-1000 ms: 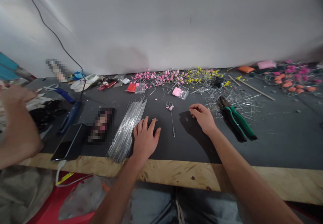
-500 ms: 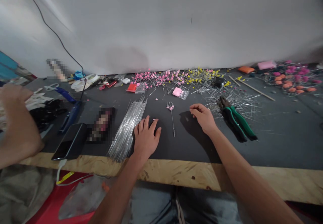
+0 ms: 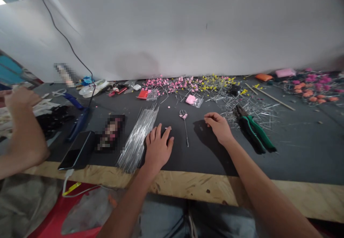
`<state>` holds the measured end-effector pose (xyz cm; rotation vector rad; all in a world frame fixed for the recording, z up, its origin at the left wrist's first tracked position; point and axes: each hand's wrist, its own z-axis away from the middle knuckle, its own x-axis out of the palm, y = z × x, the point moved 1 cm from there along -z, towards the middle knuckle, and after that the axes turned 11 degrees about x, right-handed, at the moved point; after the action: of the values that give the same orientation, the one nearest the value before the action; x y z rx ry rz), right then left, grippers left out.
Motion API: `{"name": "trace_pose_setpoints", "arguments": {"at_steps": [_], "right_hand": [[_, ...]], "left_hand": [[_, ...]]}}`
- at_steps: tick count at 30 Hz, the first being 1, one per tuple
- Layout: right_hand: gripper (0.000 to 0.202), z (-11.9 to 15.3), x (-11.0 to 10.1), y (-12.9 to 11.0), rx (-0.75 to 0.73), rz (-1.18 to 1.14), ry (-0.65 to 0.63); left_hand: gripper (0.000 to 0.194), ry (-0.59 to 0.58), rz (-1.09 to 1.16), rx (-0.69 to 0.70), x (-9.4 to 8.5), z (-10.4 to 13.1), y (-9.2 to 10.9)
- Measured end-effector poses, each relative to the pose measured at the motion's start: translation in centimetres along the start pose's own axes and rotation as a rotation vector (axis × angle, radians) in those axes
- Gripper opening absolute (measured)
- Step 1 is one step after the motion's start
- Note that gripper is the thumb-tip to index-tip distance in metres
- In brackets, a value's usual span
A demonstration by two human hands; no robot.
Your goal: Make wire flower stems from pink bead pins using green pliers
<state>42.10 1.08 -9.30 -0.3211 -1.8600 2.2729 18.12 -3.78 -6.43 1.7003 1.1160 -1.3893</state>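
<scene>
My left hand (image 3: 159,147) rests palm down on the dark tabletop with its fingers spread, just right of a bundle of silvery wires (image 3: 138,139). A small pink piece (image 3: 168,128) shows by its fingertips. Between my hands lies a twisted wire stem (image 3: 186,132) with a round wire head and pink bits on it; neither hand touches it. My right hand (image 3: 218,126) is to the right of the stem, its fingers curled and thumb near the forefinger. Whether anything small is between those fingertips cannot be made out.
Green-handled pliers (image 3: 255,132) lie at right beside loose wires (image 3: 258,111). Pink-tipped wires (image 3: 172,84) and a pink clay packet (image 3: 191,99) are behind. A phone (image 3: 76,150) sits at left, near another person's arm (image 3: 25,137).
The whole view has shifted slightly, moving the scene a little right and down. Both my hands hold nearly the same places on the table. The other person's hand at left has moved a little.
</scene>
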Motion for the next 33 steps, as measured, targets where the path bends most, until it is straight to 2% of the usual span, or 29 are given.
{"name": "trace_pose_setpoints", "arguments": {"at_steps": [15,33], "right_hand": [[0.019,-0.11,-0.11,0.34,0.001,0.004,0.005],[0.019,0.04,-0.11,0.17,-0.017,0.008,0.005]], "left_hand": [[0.046,0.019,-0.013,-0.057,0.00,0.05,0.08],[0.041,-0.004,0.005,-0.003,0.02,0.04,0.23]]}}
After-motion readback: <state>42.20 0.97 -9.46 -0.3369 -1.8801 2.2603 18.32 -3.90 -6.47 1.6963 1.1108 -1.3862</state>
